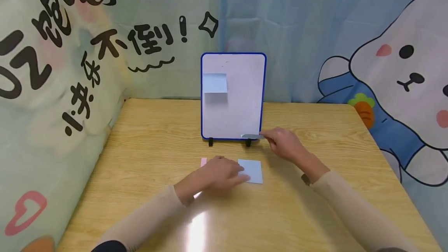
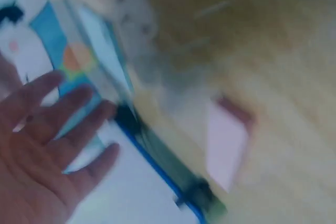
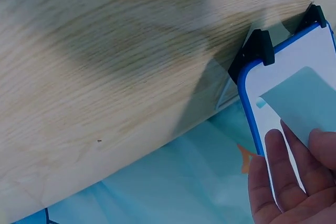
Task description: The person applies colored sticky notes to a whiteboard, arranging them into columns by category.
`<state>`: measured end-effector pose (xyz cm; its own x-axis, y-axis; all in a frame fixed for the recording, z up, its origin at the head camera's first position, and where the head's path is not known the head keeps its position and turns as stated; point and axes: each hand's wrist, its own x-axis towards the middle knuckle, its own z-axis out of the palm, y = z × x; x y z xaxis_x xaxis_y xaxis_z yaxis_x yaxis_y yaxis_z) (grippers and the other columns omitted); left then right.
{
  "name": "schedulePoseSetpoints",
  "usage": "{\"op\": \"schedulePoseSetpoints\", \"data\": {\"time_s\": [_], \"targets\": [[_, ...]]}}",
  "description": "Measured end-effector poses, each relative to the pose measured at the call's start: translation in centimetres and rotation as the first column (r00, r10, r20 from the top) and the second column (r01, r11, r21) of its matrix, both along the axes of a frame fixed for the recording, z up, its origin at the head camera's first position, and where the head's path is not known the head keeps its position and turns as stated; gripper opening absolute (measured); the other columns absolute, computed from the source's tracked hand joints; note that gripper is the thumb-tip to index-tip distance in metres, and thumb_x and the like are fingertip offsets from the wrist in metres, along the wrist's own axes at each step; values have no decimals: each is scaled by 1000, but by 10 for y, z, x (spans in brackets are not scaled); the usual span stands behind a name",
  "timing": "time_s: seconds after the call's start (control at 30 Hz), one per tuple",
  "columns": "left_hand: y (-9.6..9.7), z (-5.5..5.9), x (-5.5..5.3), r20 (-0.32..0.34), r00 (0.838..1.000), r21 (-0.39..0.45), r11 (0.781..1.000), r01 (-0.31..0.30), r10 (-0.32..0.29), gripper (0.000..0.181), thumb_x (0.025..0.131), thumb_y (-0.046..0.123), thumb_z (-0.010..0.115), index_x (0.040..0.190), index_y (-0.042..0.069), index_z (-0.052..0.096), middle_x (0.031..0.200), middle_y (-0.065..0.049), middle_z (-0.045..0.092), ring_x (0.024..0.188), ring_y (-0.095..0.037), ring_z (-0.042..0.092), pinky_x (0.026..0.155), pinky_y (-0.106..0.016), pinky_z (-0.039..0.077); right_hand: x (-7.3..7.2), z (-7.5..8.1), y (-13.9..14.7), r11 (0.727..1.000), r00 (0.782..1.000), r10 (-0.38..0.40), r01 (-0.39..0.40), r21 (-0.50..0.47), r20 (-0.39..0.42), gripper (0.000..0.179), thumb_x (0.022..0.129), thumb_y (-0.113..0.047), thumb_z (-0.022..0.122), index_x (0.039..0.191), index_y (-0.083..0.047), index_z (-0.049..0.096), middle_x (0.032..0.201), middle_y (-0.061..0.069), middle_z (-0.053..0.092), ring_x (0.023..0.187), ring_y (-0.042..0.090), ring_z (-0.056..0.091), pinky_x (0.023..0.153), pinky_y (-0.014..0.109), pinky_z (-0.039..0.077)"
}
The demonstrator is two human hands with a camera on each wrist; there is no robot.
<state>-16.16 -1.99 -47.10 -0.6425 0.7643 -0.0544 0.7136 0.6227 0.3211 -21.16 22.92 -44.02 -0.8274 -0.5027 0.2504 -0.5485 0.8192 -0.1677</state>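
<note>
The right hand (image 1: pixel 284 144) pinches a blue sheet (image 3: pixel 310 100) in its grip, at the lower right corner of the whiteboard (image 1: pixel 241 108). The left hand (image 1: pixel 219 173), grip loose and fingers extended, is over the bench (image 1: pixel 157 127) beside a blue pad (image 1: pixel 253 171).

A wood-grain table (image 1: pixel 150 123) stands before a printed cloth backdrop (image 1: pixel 280 30). The cloth shows black Chinese characters (image 1: pixel 104 44), a pink heart (image 1: pixel 20 208), a carrot (image 1: pixel 364 112) and a white cartoon animal (image 1: pixel 381 77), partly cut off, perhaps a rabbit.
</note>
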Motion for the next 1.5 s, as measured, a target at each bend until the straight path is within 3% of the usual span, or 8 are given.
{"op": "schedulePoseSetpoints", "data": {"time_s": [0.13,0.37,0.5,0.67,0.87,1.07,1.3,1.5], "targets": [[-27,17,-26,30,988,338,928,-156,155,49,96,50,34,121,16,60,103,3,69,96,-11,63,83,-29,50,-3,3,0,999,999,-25,25,27,26,26,89,-7,55,110,-11,69,87,8,71,76,22,65,67,40,53],[-76,37,-72,-6,891,813,521,-259,454,30,91,24,55,114,5,59,76,-6,67,68,-14,62,60,-28,52,-11,14,-3,1000,1000,0,0,27,-10,26,89,-5,53,111,-9,68,81,9,69,71,22,62,64,39,52],[-91,37,-99,70,846,864,392,-317,529,33,94,22,50,123,7,54,92,-14,64,84,-22,59,69,-33,50,-20,27,-11,999,1000,0,0,40,-17,28,90,-5,51,113,-10,67,83,9,69,73,23,63,64,39,52],[-92,36,-123,317,868,790,401,-464,382,54,99,33,32,148,19,13,133,-17,44,116,-32,47,90,-47,44,-32,41,-27,998,1000,12,-12,66,-10,29,90,-6,50,115,-10,65,80,8,67,68,21,60,59,36,49],[-89,43,-129,587,798,680,451,-578,138,56,100,43,12,147,30,-14,147,-21,24,126,-40,39,98,-58,35,-42,54,-49,999,998,33,-31,33,-44,28,90,-7,52,115,-10,65,95,9,70,79,24,63,66,38,52],[-88,51,-125,636,767,635,509,-581,83,52,100,38,6,147,28,-13,149,-23,22,123,-43,44,95,-58,37,-50,59,-72,998,991,53,-56,-22,-124,26,88,-5,57,112,-8,66,95,9,71,85,25,65,72,38,53],[-84,51,-126,685,728,630,484,-608,24,51,100,40,5,148,29,-6,148,-24,26,120,-45,47,93,-60,38,-55,62,-90,995,958,92,-96,-1,-273,28,86,-1,58,111,-8,67,97,6,72,86,23,66,75,36,53],[-81,49,-129,674,739,645,492,-585,-5,50,100,39,6,149,28,-2,146,-24,30,116,-48,47,91,-63,37,-57,57,-102,993,934,108,-118,-9,-339,27,86,-1,56,109,-7,68,97,7,72,88,24,66,77,37,53]]}}
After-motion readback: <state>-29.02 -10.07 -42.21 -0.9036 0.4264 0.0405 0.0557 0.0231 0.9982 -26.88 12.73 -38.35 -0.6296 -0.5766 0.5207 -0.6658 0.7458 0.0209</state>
